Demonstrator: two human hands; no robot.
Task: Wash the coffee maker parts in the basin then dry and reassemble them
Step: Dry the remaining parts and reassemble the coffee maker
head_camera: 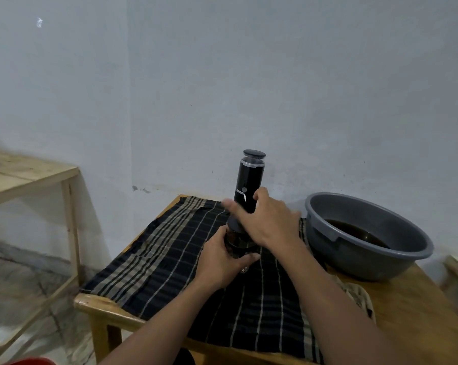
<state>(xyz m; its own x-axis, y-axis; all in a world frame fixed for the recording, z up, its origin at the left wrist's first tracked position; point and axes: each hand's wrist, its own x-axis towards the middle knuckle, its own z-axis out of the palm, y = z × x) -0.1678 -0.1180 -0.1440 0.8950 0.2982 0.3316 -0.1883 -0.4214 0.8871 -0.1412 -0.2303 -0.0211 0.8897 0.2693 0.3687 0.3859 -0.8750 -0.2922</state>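
A tall black coffee maker (250,180) with a grey cap stands upright on a dark plaid cloth (169,262) spread over the wooden table (417,312). My right hand (270,219) wraps around the lower part of its black upper body. My left hand (222,262) grips the dark base section underneath, which is mostly hidden by my fingers. A grey plastic basin (367,259) holding dark brown water sits on the table to the right, apart from both hands.
A light wooden shelf frame (32,185) stands to the left across a gap of tiled floor. A pale wall is close behind the table. Something red (30,361) shows at the bottom left edge. A crumpled beige cloth (359,296) lies beside the basin.
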